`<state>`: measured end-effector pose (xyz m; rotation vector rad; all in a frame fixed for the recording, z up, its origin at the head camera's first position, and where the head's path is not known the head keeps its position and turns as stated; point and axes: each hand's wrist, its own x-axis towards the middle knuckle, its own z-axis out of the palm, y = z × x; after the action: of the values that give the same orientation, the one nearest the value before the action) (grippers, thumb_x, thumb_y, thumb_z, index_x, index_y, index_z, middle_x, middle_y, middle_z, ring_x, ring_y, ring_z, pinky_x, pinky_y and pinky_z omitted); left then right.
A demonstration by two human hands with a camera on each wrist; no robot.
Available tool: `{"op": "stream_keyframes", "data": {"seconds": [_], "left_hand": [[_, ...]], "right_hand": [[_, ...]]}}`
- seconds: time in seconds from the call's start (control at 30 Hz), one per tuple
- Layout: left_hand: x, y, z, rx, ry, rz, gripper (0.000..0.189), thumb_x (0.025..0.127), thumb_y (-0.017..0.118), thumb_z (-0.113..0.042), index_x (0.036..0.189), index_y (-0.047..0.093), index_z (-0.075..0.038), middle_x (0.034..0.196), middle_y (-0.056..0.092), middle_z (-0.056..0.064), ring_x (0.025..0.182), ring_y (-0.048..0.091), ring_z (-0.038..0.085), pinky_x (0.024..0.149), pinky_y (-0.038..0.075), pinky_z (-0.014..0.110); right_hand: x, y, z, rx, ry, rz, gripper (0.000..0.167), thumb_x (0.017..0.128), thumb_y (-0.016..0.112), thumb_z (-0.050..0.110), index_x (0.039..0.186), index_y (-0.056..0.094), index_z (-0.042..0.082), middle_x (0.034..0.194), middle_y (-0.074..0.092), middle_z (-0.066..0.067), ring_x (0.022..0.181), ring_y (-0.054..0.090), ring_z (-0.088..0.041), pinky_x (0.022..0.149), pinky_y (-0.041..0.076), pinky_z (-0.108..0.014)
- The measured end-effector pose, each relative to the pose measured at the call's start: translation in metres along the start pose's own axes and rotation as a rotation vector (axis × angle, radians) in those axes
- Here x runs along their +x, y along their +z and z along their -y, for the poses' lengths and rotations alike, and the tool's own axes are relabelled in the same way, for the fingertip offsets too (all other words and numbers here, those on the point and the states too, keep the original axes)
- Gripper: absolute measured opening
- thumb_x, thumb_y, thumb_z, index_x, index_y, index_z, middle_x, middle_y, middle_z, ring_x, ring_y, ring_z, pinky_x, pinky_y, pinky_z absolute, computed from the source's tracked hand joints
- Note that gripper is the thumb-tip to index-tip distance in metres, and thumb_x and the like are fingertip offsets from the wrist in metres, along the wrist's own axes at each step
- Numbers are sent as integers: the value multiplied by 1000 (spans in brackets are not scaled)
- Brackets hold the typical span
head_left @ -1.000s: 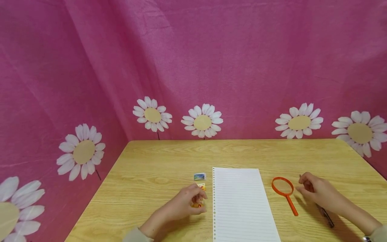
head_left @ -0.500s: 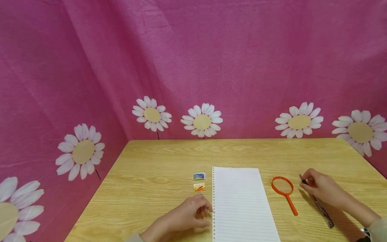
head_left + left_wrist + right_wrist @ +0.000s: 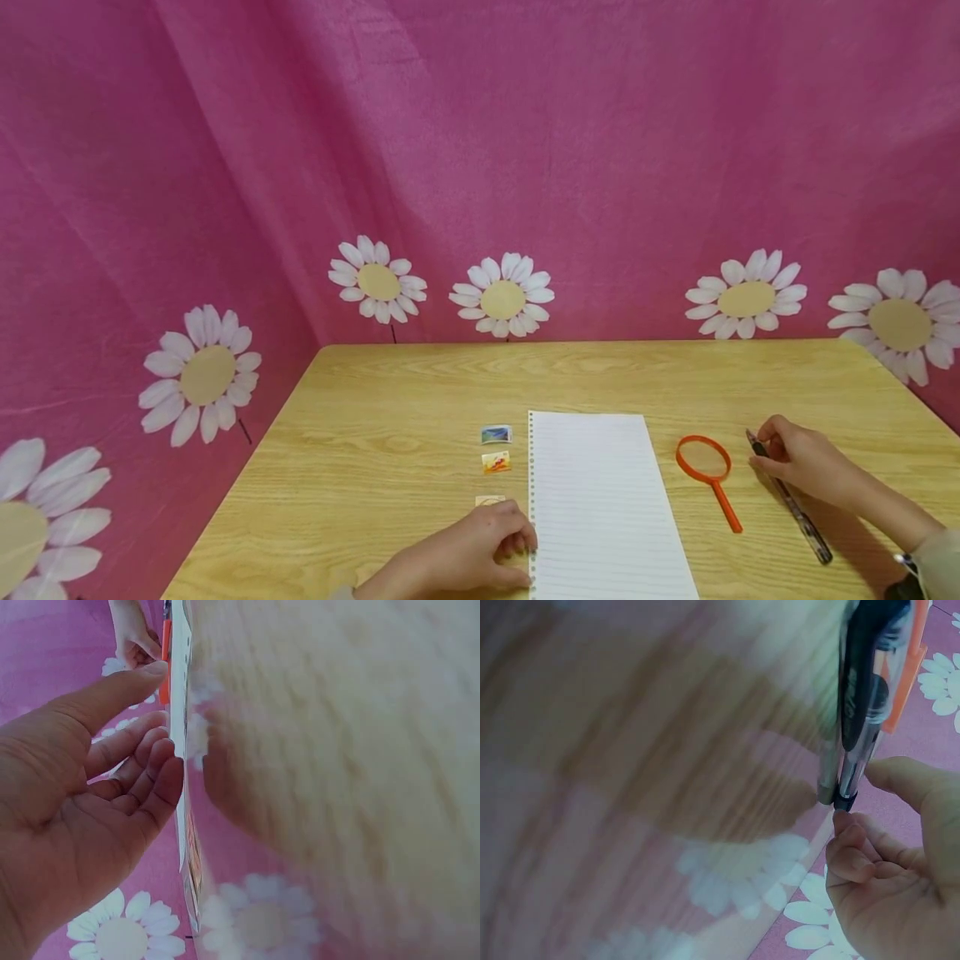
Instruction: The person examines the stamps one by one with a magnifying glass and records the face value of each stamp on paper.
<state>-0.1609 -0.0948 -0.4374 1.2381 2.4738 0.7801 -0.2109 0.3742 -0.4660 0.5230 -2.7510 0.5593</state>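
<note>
1. The step in hand looks like handling the pen (image 3: pixel 798 512), which lies on the right side of the tabletop (image 3: pixel 390 400), slanting beside the magnifying glass (image 3: pixel 725 507); the right hand (image 3: pixel 810 467) is at its far end, thumb and forefinger seemingly pinching it
2. The left hand (image 3: pixel 476 550) is at the left, punched edge of the lined paper (image 3: pixel 603 500), fingers loosely bent, thumb held away from them, nothing in its grasp; the hands are well apart, with paper and magnifying glass between them
3. My judgement is that the next move calls for a sure pinch at the pen's end if it is to be shifted, clear of the magnifying glass, and a light left hand so the paper does not slide
4. Left of the paper lie a small blue card (image 3: pixel 496 434) and a yellow card (image 3: pixel 496 462); a pale card (image 3: pixel 490 500) shows only its far strip, the left hand hiding the rest
5. The paper's near end is cut off by the frame; whether the left fingertips press it or just hover, I cannot tell
6. Both wrist views are hazy, and how firmly the pen is pinched is hard to make out
</note>
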Motion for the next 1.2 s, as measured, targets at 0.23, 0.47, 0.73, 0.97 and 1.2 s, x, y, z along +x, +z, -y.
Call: {"op": "stream_keyframes", "data": {"seconds": [0.23,0.47,0.73,0.97,1.2], "left_hand": [[0,3,-1,27,33,40,19,86,75,-23,100,65,-14,85,51,-9,74,39,-9,67,40,6],[0,5,0,36,44,38,18,86,75,-23,99,65,-14,85,51,-9,74,39,-9,67,40,6],[1,6,1,34,37,49,18,87,74,-23,99,65,-15,85,50,-10,75,39,-9,67,40,6],[2,6,1,27,30,57,18,87,74,-23,99,65,-15,85,50,-10,75,38,-9,67,40,6],[1,6,1,19,29,56,18,87,74,-23,99,64,-14,85,50,-10,75,38,-9,67,41,7]], "right_hand": [[3,-3,2,-24,40,46,29,76,78,0,91,54,-2,69,43,2,61,28,4,55,29,-20],[4,-5,5,-10,80,88,28,79,76,0,92,51,-3,68,47,1,59,32,2,53,32,-21],[-1,-2,2,35,-45,-13,44,73,74,-14,96,39,0,62,50,7,55,35,9,47,34,-19],[0,-3,1,-9,-211,-61,38,78,68,-17,96,48,10,62,36,13,57,23,9,49,25,-16],[-2,-7,-3,-102,-265,-70,38,72,73,-16,90,54,12,73,51,7,66,31,8,52,30,-18]]}}
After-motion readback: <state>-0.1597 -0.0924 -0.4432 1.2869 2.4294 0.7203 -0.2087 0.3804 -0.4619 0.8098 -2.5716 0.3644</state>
